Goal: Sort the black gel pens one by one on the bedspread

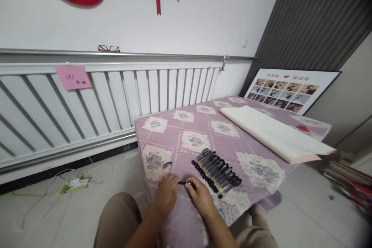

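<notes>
My left hand (167, 195) and my right hand (200, 197) rest close together at the near edge of a table covered with a purple flowered cloth (186, 124). Both pinch a single black pen (185, 183) held level between them, fingers closed on it. Just beyond my right hand lies a tidy row of several black pens (216, 172), side by side. A small black pen cap (166, 164) lies alone on the cloth, left of the row and above my left hand.
A cream stack of paper (276, 133) lies across the table's right side, a small red object (303, 128) beyond it. A framed photo collage (290, 89) leans at the far right. A white radiator (101, 97) with a pink note (72, 77) lines the wall. Cables and a power strip (76, 183) lie on the floor.
</notes>
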### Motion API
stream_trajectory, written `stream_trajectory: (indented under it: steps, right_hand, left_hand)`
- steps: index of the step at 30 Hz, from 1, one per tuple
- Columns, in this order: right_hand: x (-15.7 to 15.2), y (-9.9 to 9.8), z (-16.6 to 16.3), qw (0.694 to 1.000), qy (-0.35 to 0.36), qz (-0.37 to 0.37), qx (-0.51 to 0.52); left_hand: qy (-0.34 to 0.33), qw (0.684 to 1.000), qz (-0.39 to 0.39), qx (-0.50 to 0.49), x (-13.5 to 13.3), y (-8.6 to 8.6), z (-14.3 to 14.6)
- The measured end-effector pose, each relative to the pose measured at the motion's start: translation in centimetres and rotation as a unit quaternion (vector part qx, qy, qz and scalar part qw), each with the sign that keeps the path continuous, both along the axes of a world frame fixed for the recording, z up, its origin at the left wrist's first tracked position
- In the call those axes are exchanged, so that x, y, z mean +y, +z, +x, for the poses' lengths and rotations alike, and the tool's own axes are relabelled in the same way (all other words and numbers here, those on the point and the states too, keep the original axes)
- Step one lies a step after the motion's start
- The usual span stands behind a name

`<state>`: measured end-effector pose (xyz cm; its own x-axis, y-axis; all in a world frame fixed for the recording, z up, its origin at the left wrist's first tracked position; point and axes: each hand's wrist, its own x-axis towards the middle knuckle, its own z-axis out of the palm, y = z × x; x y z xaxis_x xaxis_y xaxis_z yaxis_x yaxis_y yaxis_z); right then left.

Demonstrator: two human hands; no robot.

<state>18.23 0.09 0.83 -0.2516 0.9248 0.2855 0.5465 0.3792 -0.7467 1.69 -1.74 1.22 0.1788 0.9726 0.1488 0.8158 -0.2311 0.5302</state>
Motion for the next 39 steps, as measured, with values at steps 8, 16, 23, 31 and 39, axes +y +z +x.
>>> stream_trajectory:
  steps: [8, 16, 23, 31, 39]
  right_hand:
    - [-0.2, 0.2, -0.1, 1.000, -0.016, -0.003, 0.008]
    - [0.0, -0.2, 0.1, 0.998, -0.043, 0.018, 0.047]
    - [0.4, -1.1, 0.2, 0.988, -0.128, 0.039, 0.071]
    - [0.3, -1.0, 0.2, 0.989, -0.118, 0.032, 0.082]
    - [0.2, -0.4, 0.3, 0.985, -0.105, -0.009, 0.135]
  left_hand:
    - [-0.005, 1.000, 0.003, 0.002, 0.1, 0.1, 0.0]
    - [0.071, 0.987, 0.129, -0.059, 0.3, -2.1, -0.3]
    - [0.234, 0.966, 0.103, -0.044, 2.4, -1.7, -2.9]
    - [0.218, 0.976, -0.001, 0.011, 5.4, -0.5, -4.4]
    - [0.151, 0.987, 0.009, -0.055, 4.4, 0.6, -3.9]
